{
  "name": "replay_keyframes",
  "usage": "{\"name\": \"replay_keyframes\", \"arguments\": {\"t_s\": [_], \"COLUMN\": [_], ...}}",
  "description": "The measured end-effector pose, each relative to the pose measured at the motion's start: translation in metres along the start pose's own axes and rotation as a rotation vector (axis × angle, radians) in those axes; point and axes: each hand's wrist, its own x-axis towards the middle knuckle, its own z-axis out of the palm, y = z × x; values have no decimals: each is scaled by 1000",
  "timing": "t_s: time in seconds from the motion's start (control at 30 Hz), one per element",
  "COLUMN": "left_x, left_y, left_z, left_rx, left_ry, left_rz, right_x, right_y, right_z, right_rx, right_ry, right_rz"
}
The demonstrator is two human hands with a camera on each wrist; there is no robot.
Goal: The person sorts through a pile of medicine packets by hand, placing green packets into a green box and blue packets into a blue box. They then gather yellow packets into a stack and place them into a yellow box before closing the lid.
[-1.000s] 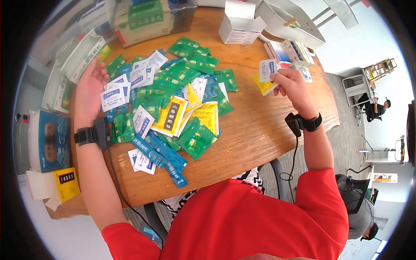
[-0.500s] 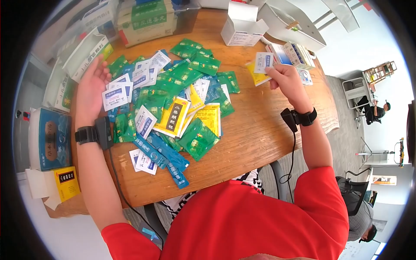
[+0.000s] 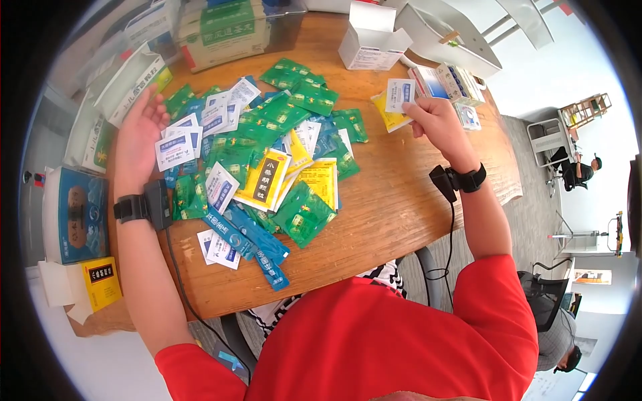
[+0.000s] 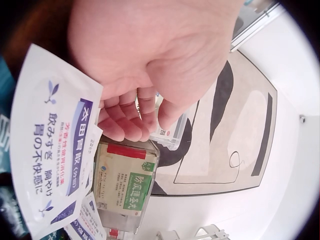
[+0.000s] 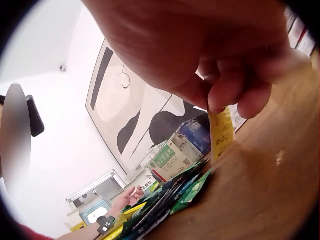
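The right hand pinches a white sachet and a yellow sachet over the table's right part; in the right wrist view the yellow sachet hangs from its fingertips. At the pile's left edge rests the left hand, palm up with fingers loosely bent and holding nothing. White sachets lie right beside it, one large in the left wrist view. Green packets, yellow sachets and blue sticks make up the pile.
An open white box stands at the back, small boxes at the right rear. Along the left side are open cartons, a blue box and a yellow box. A clear bin stands behind the pile.
The right hand has moved left with its two sachets, and the white one has turned more upright. The left hand has stayed almost still.
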Motion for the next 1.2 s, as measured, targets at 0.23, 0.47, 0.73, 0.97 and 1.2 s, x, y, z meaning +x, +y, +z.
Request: {"name": "replay_keyframes", "arguments": {"t_s": [0.23,0.47,0.73,0.97,1.2], "left_x": [0,0,0,1,-1], "left_y": [0,-1,0,-1,-1], "left_z": [-2,0,-2,-2,-3], "left_rx": [-17,-20,-13,0,-38], "left_ry": [2,-1,-15,-1,-15], "left_rz": [-4,-8,1,5,5], "right_x": [-2,-10,-10,-19,-24], "right_y": [2,6,19,11,9], "right_z": [-4,-6,-10,-10,-7], "right_rx": [30,-2,64,73,66], "right_ry": [44,-66,78,-22,-59], "right_rz": [47,50,79,74,103]}}
